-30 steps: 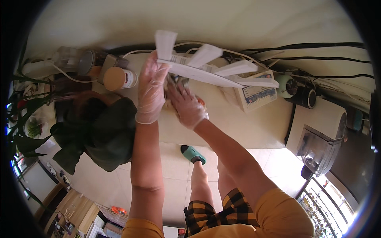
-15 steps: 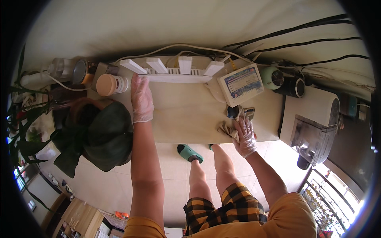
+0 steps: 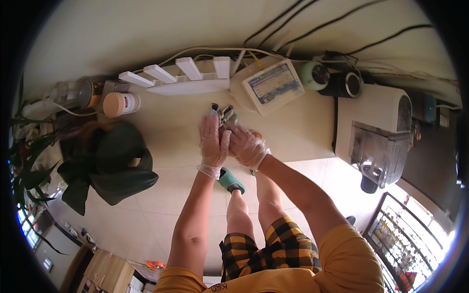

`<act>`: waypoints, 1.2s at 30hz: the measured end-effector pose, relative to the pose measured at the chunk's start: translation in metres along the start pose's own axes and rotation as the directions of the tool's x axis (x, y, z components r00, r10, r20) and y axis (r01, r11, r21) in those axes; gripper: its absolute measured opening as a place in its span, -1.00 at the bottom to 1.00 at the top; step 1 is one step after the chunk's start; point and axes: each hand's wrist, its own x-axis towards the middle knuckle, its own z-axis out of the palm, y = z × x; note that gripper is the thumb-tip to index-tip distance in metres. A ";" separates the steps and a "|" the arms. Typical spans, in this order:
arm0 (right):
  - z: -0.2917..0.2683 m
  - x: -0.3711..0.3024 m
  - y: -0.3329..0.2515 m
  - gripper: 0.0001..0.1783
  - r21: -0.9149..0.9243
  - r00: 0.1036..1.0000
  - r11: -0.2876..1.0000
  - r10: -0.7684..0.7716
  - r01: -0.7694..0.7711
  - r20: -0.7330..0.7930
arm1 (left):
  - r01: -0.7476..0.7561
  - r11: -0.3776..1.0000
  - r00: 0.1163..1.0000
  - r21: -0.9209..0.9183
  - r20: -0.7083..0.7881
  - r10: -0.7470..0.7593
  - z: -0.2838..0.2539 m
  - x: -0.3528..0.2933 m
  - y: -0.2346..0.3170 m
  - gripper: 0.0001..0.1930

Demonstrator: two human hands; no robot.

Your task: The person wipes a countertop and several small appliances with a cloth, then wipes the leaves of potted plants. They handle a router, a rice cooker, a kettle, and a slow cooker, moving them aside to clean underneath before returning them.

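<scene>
A crumpled patterned cloth [image 3: 227, 115] in dark, beige and grey lies on the pale tabletop [image 3: 171, 122], bunched at the fingertips of both hands. My left hand [image 3: 213, 144], in a clear plastic glove, rests along the cloth's left side with its fingers stretched out and thumb apart. From the right, my right hand [image 3: 248, 146], gloved the same way, bends over the cloth and grips its near part. The two hands almost touch, and the cloth's lower part is hidden beneath them. A small orange-red patch shows beside the right hand.
Behind the hands stand a white router [image 3: 190, 87] with upright antennas and a white box with a label [image 3: 273, 86]. A lidded jar [image 3: 121, 104] and a large-leaved plant [image 3: 117, 161] are at left. To the right stand a green round object [image 3: 312, 75] and a white appliance [image 3: 373, 119].
My left hand has left the router's side and come right and nearer, to the cloth. My right hand has moved left with the cloth. The view has shifted a little.
</scene>
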 end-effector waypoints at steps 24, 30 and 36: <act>-0.025 -0.091 0.026 -0.47 -0.090 0.939 0.956 0.253 -0.280 -0.234 | -0.083 0.943 0.982 0.323 0.188 0.022 0.028 -0.023 0.007 -0.35; -0.058 -0.207 0.086 -0.36 -0.066 0.736 0.778 0.560 -0.625 -0.380 | -0.100 0.939 0.987 0.328 0.148 0.054 0.030 -0.024 0.008 -0.35; -0.044 -0.178 0.069 -0.30 0.553 0.386 0.489 0.872 -0.675 -0.299 | -0.082 0.938 0.990 0.336 0.134 0.039 0.031 -0.023 0.010 -0.36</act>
